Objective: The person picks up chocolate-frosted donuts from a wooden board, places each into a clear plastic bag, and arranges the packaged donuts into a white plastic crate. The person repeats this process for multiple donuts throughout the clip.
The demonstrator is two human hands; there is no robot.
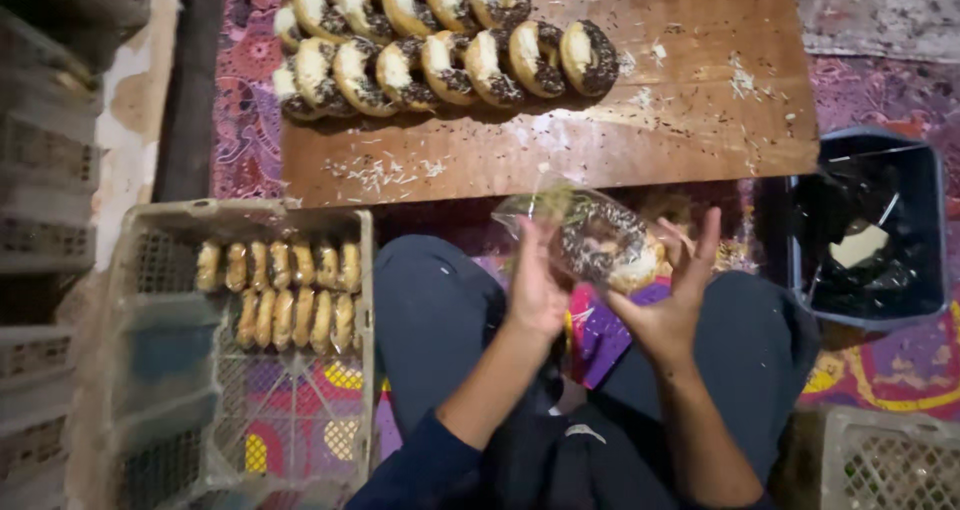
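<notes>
- The left hand [537,282] and the right hand [668,288] are both gripping a clear plastic bag [560,215] holding a chocolate-sprinkled doughnut [605,245], above the person's lap.
- Just beyond, rows of iced doughnuts [440,55] are standing on edge on the wooden worktop [560,145].
- A plastic crate [150,270] at the left is holding bagged doughnuts [285,290].
- A dark bin [925,220] is sitting at the right.
</notes>
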